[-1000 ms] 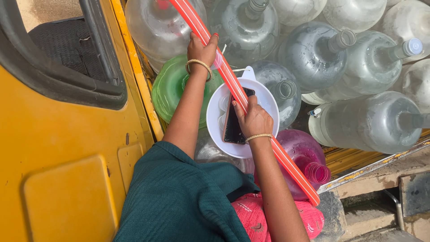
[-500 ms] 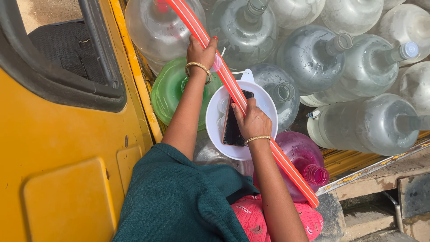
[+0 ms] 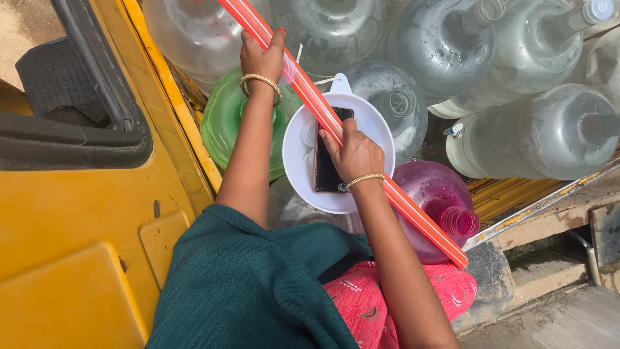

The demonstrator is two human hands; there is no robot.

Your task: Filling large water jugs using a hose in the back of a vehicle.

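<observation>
A long red-orange tube [image 3: 413, 207] runs diagonally from the top centre down to the lower right. My left hand [image 3: 261, 57] grips it high up, over a green jug [image 3: 223, 123]. My right hand [image 3: 354, 154] is closed around the tube lower down, above a white bowl-shaped funnel [image 3: 298, 158]. A dark phone [image 3: 325, 178] lies inside the funnel, partly under my right hand. Both wrists wear a gold bangle.
Several large clear water jugs [image 3: 536, 136] lie stacked on the vehicle bed, with a pink jug [image 3: 436, 194] under the tube's lower end. The yellow vehicle body [image 3: 71, 245] and its window fill the left. A concrete ledge [image 3: 549, 304] lies at the lower right.
Both hands keep their grip on the tube. The view has shifted slightly; nothing else has visibly moved.
</observation>
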